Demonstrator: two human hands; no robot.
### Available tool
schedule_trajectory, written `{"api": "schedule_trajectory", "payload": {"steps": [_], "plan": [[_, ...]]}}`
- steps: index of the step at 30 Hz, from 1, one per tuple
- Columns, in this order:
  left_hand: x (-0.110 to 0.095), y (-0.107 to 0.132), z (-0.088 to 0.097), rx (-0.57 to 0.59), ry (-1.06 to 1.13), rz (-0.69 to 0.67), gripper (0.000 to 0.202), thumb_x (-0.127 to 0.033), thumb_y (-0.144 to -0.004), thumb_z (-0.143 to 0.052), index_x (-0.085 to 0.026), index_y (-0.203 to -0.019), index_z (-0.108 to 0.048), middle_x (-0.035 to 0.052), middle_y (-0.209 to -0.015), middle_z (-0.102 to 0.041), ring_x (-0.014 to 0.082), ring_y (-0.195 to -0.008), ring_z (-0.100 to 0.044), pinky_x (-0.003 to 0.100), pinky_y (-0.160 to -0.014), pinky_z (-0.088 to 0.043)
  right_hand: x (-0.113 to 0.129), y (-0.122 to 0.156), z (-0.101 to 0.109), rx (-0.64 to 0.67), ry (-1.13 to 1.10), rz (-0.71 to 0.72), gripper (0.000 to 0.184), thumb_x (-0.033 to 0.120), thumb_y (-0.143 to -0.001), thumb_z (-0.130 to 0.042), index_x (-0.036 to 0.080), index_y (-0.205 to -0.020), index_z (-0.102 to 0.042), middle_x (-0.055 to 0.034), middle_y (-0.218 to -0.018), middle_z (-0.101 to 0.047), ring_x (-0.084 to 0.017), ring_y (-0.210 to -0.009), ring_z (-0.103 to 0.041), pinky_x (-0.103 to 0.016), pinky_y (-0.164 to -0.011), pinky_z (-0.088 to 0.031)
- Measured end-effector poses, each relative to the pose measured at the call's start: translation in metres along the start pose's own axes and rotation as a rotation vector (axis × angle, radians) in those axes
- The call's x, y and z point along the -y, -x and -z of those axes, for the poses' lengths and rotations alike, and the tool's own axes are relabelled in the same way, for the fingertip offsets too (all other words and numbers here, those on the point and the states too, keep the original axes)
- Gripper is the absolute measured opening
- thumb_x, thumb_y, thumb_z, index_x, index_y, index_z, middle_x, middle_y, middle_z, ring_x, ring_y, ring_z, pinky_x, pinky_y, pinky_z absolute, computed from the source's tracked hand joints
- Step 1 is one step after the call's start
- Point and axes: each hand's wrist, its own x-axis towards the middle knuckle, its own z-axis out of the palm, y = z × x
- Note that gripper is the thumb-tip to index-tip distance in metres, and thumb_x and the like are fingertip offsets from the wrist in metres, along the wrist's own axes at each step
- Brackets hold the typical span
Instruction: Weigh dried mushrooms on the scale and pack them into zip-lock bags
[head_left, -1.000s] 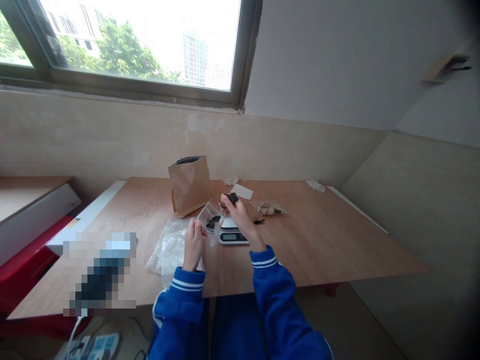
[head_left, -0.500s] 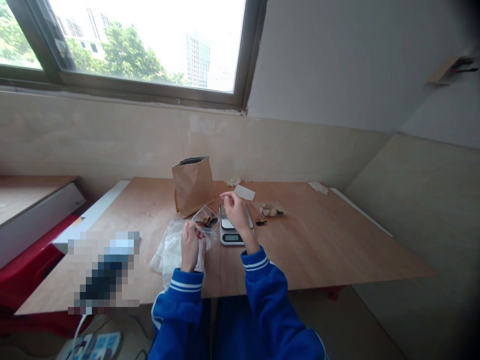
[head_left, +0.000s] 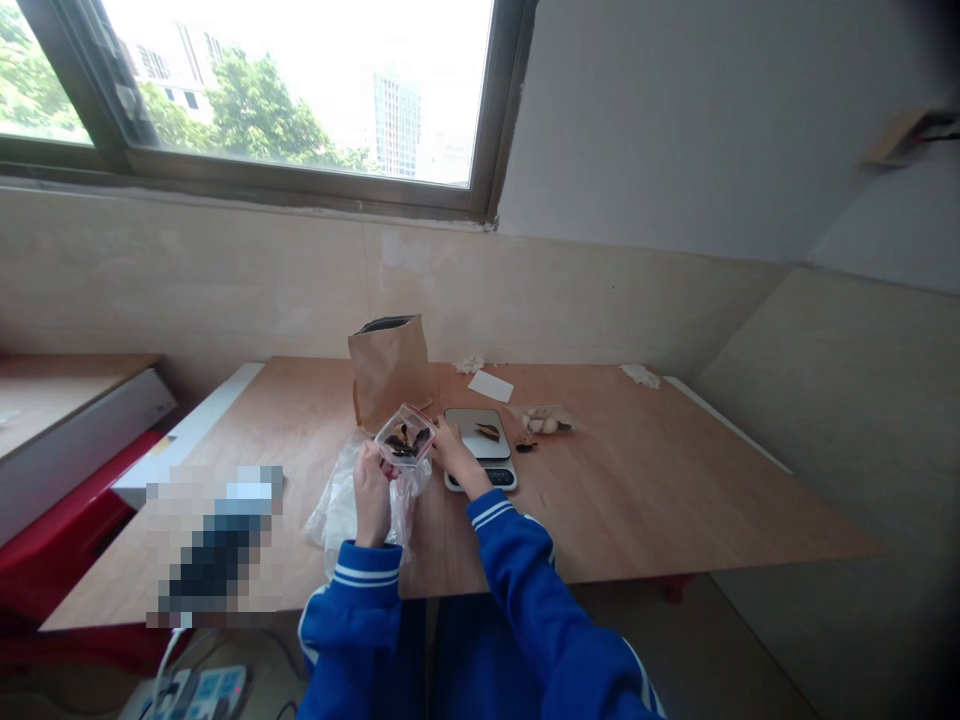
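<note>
My left hand (head_left: 373,492) is closed on a small clear zip bag (head_left: 429,415) with a red strip along its mouth. Inside are curled, dried brown pieces (head_left: 407,440) that look like peel. The fingers of my right hand (head_left: 456,452) are closed at the right side of that bag, by its red edge; the fingertips are partly hidden. Just to the right is a white kitchen scale (head_left: 465,418), partly covered by my right hand. One dried brown piece (head_left: 487,432) lies on its plate.
A brown paper bag (head_left: 391,370) stands open behind. Crumpled clear plastic (head_left: 334,500) lies under my left hand. Right of the scale are a clear bag of pale pieces (head_left: 546,422) and a dark scrap (head_left: 526,447). A white card (head_left: 491,386) lies behind the scale.
My right hand has come down from above the scale to the bag's right edge. A brown piece now shows on the scale plate. The bag has tilted, its mouth turned more toward me.
</note>
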Motion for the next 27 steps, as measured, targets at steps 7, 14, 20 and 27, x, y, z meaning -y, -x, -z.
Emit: {"api": "schedule_trajectory", "payload": {"steps": [7, 14, 20, 27], "plan": [[0.003, 0.000, 0.000, 0.000, -0.025, 0.027, 0.031, -0.044, -0.081, -0.057, -0.020, -0.070, -0.041, -0.0047, -0.063, -0.050, 0.0085, -0.053, -0.046, 0.021, -0.049, -0.035, 0.013, -0.002, 0.065, -0.426, -0.452, -0.118, 0.023, 0.030, -0.086, -0.061, 0.019, -0.105, -0.065, -0.0075, -0.102, -0.061, -0.017, -0.081, -0.060, -0.032, -0.083, -0.050], [0.003, 0.002, -0.006, 0.015, -0.008, 0.049, 0.032, -0.045, -0.078, -0.059, -0.020, -0.069, -0.041, -0.0048, -0.061, -0.048, 0.0089, -0.053, -0.046, 0.021, -0.049, -0.036, 0.007, 0.006, 0.088, -0.263, -0.517, 0.025, 0.035, 0.036, -0.099, -0.037, 0.025, -0.123, -0.060, -0.0066, -0.122, -0.061, -0.018, -0.114, -0.056, -0.033, -0.094, -0.047], [0.002, 0.002, -0.005, 0.020, 0.011, 0.052, 0.035, -0.046, -0.077, -0.060, -0.021, -0.069, -0.038, -0.0063, -0.061, -0.045, 0.0081, -0.052, -0.043, 0.021, -0.049, -0.034, -0.064, 0.033, 0.051, -0.213, -0.017, -0.287, 0.025, 0.017, -0.084, -0.056, 0.015, -0.108, -0.066, -0.0149, -0.110, -0.061, -0.029, -0.111, -0.054, -0.045, -0.098, -0.042], [0.007, 0.002, -0.007, 0.040, 0.037, 0.067, 0.034, -0.044, -0.078, -0.060, -0.021, -0.068, -0.038, -0.0071, -0.060, -0.040, 0.0078, -0.052, -0.038, 0.020, -0.051, -0.034, -0.072, 0.045, 0.052, -0.257, -0.051, -0.265, 0.018, 0.018, -0.087, -0.052, 0.015, -0.092, -0.069, -0.0127, -0.094, -0.065, -0.026, -0.095, -0.058, -0.040, -0.088, -0.046]]}}
